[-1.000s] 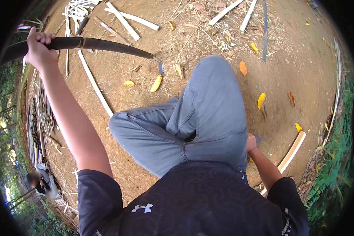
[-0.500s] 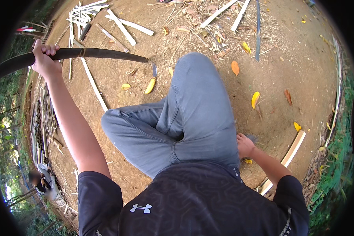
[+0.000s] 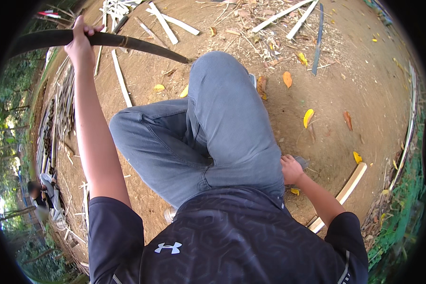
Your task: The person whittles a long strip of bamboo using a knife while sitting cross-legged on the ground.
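Dark pole (image 3: 151,48) passes through the left hand (image 3: 84,43), whose fingers are wrapped around it; one stretch runs left of the grip, the other slopes rightward to a tip near the bent knee (image 3: 217,71). Low beside the thigh, the right hand (image 3: 292,169) has its fingers partly hidden, so I cannot tell whether it grips anything. Farther out, pale strips (image 3: 163,23) and yellow leaves (image 3: 308,118) lie on the ground (image 3: 331,156).
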The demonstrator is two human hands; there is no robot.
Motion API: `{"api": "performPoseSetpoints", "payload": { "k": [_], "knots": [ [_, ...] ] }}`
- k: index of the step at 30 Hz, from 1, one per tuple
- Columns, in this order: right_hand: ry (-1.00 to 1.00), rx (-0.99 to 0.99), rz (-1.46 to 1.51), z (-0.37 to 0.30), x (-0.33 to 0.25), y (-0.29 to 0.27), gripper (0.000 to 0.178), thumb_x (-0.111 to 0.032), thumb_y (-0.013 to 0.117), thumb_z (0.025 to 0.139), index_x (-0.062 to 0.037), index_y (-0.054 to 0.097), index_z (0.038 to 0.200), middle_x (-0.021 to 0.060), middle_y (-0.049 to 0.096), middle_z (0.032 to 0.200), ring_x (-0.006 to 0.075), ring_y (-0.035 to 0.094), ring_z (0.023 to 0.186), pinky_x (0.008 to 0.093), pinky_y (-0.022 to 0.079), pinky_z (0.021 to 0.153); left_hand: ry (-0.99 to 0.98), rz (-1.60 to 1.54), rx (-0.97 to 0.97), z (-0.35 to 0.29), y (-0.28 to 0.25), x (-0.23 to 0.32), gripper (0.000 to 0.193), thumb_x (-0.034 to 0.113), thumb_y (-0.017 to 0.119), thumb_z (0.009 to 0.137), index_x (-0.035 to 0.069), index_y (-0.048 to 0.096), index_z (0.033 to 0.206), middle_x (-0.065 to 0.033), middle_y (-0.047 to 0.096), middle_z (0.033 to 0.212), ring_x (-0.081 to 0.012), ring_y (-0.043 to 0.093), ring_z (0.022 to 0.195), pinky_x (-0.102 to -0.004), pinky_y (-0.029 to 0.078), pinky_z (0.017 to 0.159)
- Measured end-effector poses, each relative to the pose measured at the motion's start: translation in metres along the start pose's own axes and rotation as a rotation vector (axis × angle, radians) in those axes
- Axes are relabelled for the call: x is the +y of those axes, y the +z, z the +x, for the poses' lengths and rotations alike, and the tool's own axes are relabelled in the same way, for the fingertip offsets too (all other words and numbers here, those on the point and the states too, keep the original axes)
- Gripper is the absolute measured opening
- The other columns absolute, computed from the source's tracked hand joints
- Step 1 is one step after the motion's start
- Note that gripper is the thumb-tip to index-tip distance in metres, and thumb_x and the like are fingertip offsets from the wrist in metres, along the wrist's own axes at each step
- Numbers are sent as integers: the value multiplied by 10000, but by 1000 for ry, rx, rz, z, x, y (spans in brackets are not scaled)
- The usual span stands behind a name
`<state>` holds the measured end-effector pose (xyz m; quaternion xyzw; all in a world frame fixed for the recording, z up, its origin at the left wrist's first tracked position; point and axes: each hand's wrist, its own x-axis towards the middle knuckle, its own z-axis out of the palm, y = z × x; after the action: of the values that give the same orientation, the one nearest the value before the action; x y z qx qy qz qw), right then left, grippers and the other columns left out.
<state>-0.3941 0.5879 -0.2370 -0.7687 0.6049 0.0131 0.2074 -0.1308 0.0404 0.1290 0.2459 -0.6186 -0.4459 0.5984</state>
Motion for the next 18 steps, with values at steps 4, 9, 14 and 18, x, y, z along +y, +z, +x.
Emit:
{"api": "performPoseSetpoints", "payload": {
  "k": [4, 9, 14, 18],
  "knots": [
    [-45, 70, -27, -2, -4, 4, 508, -455, 703, 629, -61, 676, 949, 121, 581, 1084, 293, 554, 1042, 402, 400, 960, -54, 67, -77, 0, -22, 3, 285, 199, 601, 946, 62, 468, 735, -38, 488, 686, -250, 653, 773, -444, 549, 888],
    [-83, 89, -17, 1, 8, 21, 421, -434, 698, 615, -53, 698, 794, 125, 571, 1033, 288, 546, 994, 380, 410, 935, -65, 189, -88, 4, -33, 11, 292, 253, 615, 943, 71, 493, 750, -80, 610, 760, -289, 695, 930, -329, 559, 774],
    [-81, 52, -25, 5, 5, 20, 491, -437, 698, 617, -64, 689, 937, 124, 571, 1032, 280, 537, 1014, 370, 399, 940, -70, 227, -90, 7, -50, 5, 309, 324, 630, 935, 97, 524, 754, -104, 691, 795, -231, 716, 876, -189, 467, 541],
    [-116, 44, -41, 13, 12, 38, 551, -441, 680, 650, -94, 645, 1077, 125, 586, 1075, 277, 532, 1023, 375, 389, 945, -48, 211, -80, 16, -38, 7, 305, 240, 587, 952, 71, 463, 730, -79, 588, 721, -292, 688, 835, -371, 561, 752]
  ]
}}
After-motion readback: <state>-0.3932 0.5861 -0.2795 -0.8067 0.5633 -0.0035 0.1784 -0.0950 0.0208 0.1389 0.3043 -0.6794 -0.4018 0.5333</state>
